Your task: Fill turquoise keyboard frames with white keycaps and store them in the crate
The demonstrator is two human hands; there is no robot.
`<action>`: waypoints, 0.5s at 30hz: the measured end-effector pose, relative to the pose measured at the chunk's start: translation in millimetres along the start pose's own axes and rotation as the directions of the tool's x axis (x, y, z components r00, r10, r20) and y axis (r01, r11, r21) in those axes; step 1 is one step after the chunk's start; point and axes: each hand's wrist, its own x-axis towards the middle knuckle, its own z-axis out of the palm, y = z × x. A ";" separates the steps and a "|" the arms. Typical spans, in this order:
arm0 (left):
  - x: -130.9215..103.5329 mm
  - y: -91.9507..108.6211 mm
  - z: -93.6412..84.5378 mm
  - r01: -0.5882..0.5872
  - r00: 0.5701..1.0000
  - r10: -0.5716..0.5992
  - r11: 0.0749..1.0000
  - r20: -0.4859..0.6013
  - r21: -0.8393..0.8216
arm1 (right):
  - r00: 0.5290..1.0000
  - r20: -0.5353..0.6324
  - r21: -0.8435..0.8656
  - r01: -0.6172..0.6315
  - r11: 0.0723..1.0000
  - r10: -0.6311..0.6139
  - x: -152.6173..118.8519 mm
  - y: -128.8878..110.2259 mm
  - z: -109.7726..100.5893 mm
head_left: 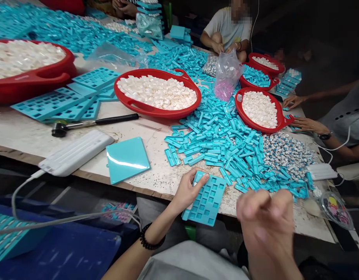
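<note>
Turquoise panel (208, 202) in the grasp of the person's left hand (190, 190), at the near edge of the table (157, 177).

The left hand is the nearer one: its thumb presses on the upper face, at the far left corner. The panel's long axis runs away from the body, the far end leaning slightly to the right. From the right hand (267, 221), which is raised and apart, the panel lies to the left; those fingers are curled but blurred, so one cannot tell whether they hold something. The panel looks like hard plastic, with square pockets in rows. Beyond it are spread smooth turquoise bars (226, 136); to the left lies a glossy, flat turquoise plate (128, 159). Farther, a red oval basin (168, 114) contains shiny white pieces (159, 91).
</note>
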 end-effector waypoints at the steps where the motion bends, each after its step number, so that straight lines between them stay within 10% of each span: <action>1: -0.8 -0.4 -0.7 -0.004 1.000 0.004 1.000 0.006 0.001 | 0.997 -0.076 0.032 0.013 0.999 -0.010 2.4 14.7 4.7; 7: -1.3 -0.3 -4.3 -0.026 0.998 0.031 0.997 0.062 -0.069 | 0.995 0.097 -0.432 0.038 0.901 0.004 0.6 89.3 28.1; 15: 2.1 -5.4 -4.7 0.027 0.998 -0.021 0.993 0.059 -0.114 | 0.992 0.067 -0.474 0.122 0.872 -0.103 3.1 104.4 43.5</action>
